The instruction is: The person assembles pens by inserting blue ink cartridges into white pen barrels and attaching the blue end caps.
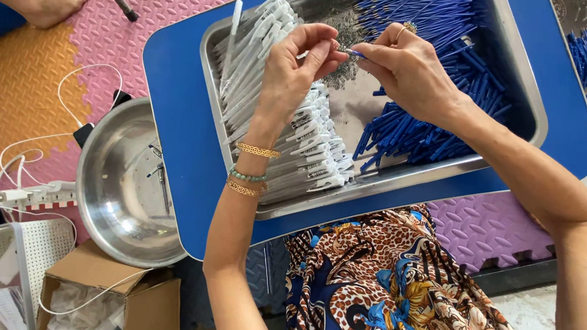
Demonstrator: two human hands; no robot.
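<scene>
From the head camera, both hands meet above the middle of a steel tray (511,61) that sits on a blue table (184,125). The right hand (409,70) pinches a thin blue refill (357,54) between thumb and forefinger, its grip closed tight on it; only a short stub shows, its long axis running roughly level and a little downward to the right, the free tip pointing left toward the other hand. The left hand (296,69) has its fingertips drawn together right at that tip, thumb and fingers nearly shut; whether they hold a small part there or only touch the refill is too small to tell. Under the left hand lies a stack of white pen barrels (292,151), laid side by side along the tray's left half. Under and beyond the right hand lie heaps of loose blue refills (418,133), most slanting from lower left to upper right. Between the two piles is a small grey mound of tiny springs (343,40). Left of the table, a round steel bowl (125,187) rests on the foam floor mat (11,90), with a cardboard box (107,301) just beside it
</scene>
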